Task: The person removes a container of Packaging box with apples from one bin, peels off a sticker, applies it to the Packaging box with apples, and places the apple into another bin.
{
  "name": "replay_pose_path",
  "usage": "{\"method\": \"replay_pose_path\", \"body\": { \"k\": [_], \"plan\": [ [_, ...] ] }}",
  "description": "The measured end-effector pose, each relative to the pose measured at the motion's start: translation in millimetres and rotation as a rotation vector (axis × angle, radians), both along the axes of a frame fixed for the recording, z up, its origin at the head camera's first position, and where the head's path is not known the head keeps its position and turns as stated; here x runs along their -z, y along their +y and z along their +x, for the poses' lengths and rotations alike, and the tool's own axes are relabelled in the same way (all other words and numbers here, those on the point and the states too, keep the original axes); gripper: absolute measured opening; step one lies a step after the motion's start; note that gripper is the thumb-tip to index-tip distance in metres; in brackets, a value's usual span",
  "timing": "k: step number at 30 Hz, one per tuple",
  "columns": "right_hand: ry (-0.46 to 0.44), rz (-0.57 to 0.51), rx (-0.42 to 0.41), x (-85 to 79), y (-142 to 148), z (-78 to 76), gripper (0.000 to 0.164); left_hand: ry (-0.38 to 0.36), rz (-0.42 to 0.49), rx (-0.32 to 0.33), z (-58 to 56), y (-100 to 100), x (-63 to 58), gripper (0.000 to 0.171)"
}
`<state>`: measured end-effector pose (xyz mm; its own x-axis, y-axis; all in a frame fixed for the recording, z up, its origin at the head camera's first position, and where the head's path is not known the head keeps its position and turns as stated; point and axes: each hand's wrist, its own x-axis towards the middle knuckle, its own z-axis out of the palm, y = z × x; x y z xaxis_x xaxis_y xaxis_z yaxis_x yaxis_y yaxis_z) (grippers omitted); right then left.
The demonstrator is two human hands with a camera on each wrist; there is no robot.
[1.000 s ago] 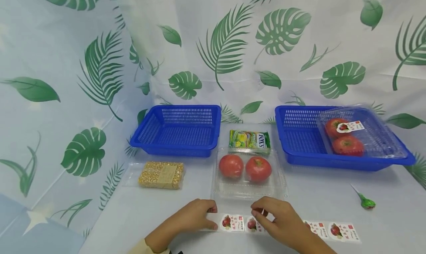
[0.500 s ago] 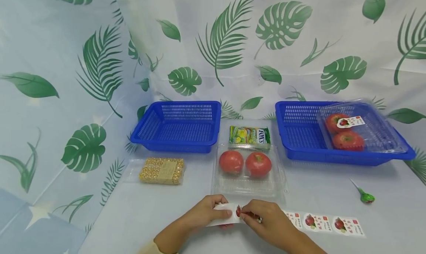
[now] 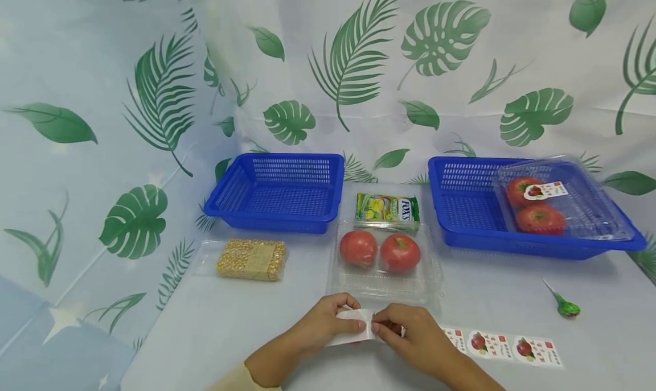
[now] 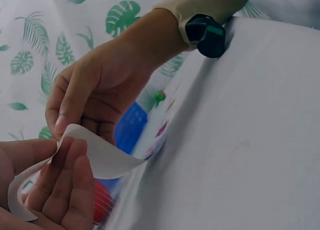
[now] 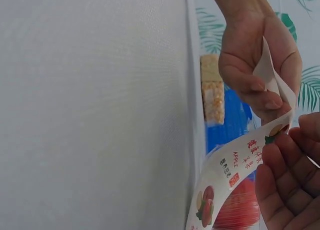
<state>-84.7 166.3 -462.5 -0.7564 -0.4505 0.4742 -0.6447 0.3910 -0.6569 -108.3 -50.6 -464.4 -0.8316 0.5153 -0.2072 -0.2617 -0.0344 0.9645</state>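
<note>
A white strip of apple stickers (image 3: 491,344) runs along the table's near side, its left end lifted off the surface. My left hand (image 3: 322,326) pinches that raised blank end between thumb and fingers. Close beside it, my right hand (image 3: 417,335) pinches the strip at a sticker's edge. In the right wrist view the strip (image 5: 250,152) bends sharply at the fingertips, with printed red lettering and apples showing. Its pale back (image 4: 102,157) faces the left wrist view. Beyond the hands lies a clear plastic box (image 3: 353,285) with two red apples (image 3: 401,253) inside.
Behind the box lies a green Fox's candy bag (image 3: 386,209). A blue basket (image 3: 271,223) stands at the back left, another blue basket (image 3: 512,246) at the right bearing a labelled clear box (image 3: 597,220) of apples. Packed corn kernels (image 3: 251,259) and a green lollipop (image 3: 568,307) lie on the table.
Both hands have raised the left end of the sticker strip from the table and bent it. The left hand has moved right, closer to the right hand.
</note>
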Motion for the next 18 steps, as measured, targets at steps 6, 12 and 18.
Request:
{"method": "replay_pose_path", "body": {
  "k": [6, 12, 18],
  "plan": [
    [-0.262, -0.076, -0.007, 5.1, 3.6, -4.6, 0.002, 0.03, -0.065, -0.007, -7.5, 7.4, -0.4, 0.02],
    [-0.513, -0.227, -0.052, 16.5, 13.3, -12.3, 0.007, 0.072, -0.108, 0.039, -16.2, 17.9, -0.5, 0.02],
    [-0.504, -0.265, -0.054, 17.5, 15.4, -15.3, 0.008, 0.113, -0.127, 0.033, -20.8, 23.6, -0.4, 0.02]
  ]
}}
